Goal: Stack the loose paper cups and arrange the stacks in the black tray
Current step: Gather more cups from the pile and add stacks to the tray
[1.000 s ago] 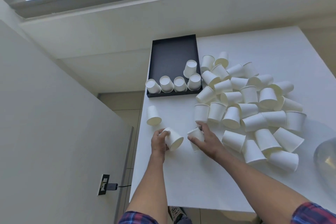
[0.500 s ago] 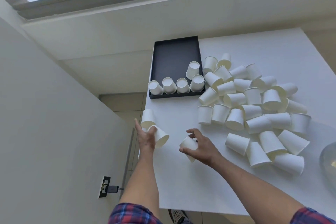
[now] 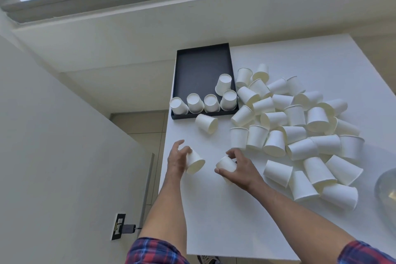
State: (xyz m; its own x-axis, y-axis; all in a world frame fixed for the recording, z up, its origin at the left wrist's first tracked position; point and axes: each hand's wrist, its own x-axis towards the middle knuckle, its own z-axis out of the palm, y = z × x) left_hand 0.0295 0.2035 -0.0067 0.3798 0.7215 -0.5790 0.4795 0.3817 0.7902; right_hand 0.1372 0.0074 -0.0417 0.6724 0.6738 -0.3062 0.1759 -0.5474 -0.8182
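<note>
Risk at the edge: the left hand works right at the worktop's left edge; a slipped cup could drop to the floor there.
Risk of crushing: thin paper cups probably dent if squeezed hard while one is pushed into the other.
Risk of misfit: the two held cups point different ways, so nesting them likely needs one turned first; forcing them skewed could jam them.
Risk from the stray cup: a loose cup lies on its side just in front of the tray, and a passing sleeve could roll it.
Left hand: fingers curled round a cup, gripping its narrow end, open mouth toward the right hand.
Right hand: fingers and thumb pinching a second cup, raised a little above the worktop.
Arms: both reach forward, forearms converging, hands near but apart.
Cups: five stand upside down in the tray's near end; a large loose pile lies on the worktop to its right.
</note>
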